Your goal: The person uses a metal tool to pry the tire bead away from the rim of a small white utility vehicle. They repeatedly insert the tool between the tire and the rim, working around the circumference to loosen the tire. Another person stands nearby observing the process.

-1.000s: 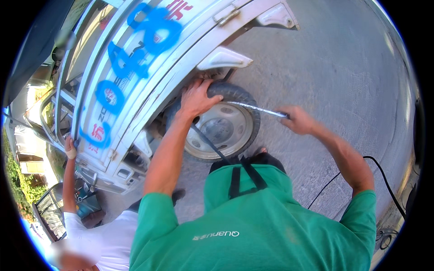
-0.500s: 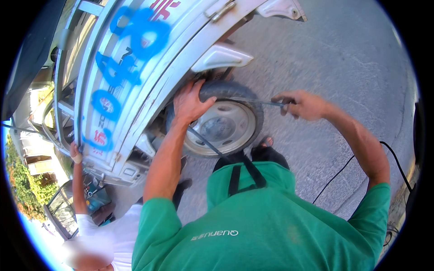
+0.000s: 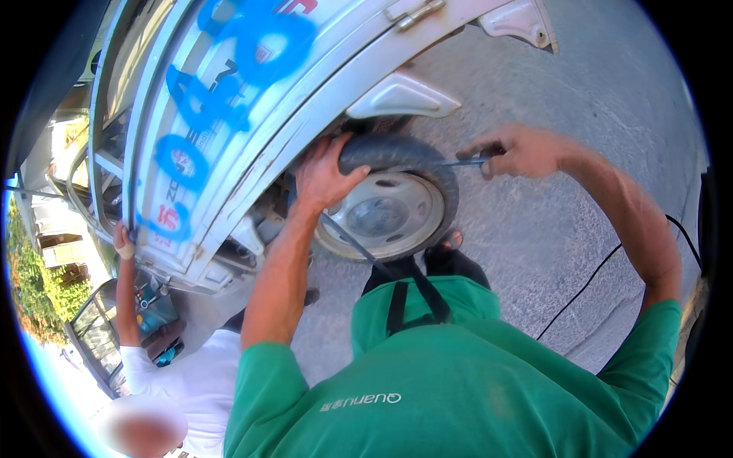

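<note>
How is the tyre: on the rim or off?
The tyre is on: its black ring surrounds the pale rim. Whether it is fully seated, I cannot tell.

1. At your 10 to 11 o'clock, a white truck side panel point(image 3: 343, 49) carries broad blue paint strokes point(image 3: 279, 57).
2. Just past your 12, a metal latch point(image 3: 421, 14) sits on the panel's lower edge, with a white bracket point(image 3: 405, 97) below it.
3. At your 8, a co-worker in a white top point(image 3: 179, 393) has one arm point(image 3: 128, 298) raised along the panel's near end.
4. Beyond that arm, a teal box point(image 3: 156, 305) stands on the ground side; just before your 9, you have green foliage point(image 3: 34, 286).
5. Between your 3 and 4, a thin black cable point(image 3: 586, 285) crosses the grey pavement point(image 3: 588, 84).
</note>
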Motion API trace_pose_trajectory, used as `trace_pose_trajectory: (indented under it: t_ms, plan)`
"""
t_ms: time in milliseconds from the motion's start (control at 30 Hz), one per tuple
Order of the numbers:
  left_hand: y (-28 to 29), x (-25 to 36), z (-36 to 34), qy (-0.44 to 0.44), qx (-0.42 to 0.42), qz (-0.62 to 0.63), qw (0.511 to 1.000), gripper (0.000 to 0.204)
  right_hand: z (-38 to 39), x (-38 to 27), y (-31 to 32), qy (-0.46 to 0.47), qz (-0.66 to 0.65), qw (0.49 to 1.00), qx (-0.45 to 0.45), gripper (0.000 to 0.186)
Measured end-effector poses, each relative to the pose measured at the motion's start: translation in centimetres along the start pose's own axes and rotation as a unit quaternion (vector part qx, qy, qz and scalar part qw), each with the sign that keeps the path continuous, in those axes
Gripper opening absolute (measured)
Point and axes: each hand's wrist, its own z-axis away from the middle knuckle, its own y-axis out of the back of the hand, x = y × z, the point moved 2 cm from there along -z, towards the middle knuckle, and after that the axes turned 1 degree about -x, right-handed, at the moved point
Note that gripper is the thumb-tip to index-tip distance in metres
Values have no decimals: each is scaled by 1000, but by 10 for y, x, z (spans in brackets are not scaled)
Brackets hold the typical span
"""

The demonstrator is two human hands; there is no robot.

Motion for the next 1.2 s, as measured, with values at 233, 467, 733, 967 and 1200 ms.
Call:
trace_pose_trajectory:
  t_ms: [233, 467, 733, 967, 1200]
  plan:
    - [16, -5, -9, 16, -56, 46, 997, 82, -30, -28, 53, -103, -140, 984, -48, 64]
    - [19, -17, -28, -13, -34, 30, 999, 80, -74, -35, 82, -159, -185, 965, -98, 54]
    - [18, -34, -40, 12, -62, 50, 997, 82, -98, -67, 94, -169, -128, 973, -91, 50]
    - [18, -29, -49, 6, -70, 45, 996, 83, -78, -88, 85, -204, -92, 972, -67, 50]
    - [19, -6, -44, 31, -67, 22, 997, 82, -15, -82, 16, -109, -46, 993, 16, 46]
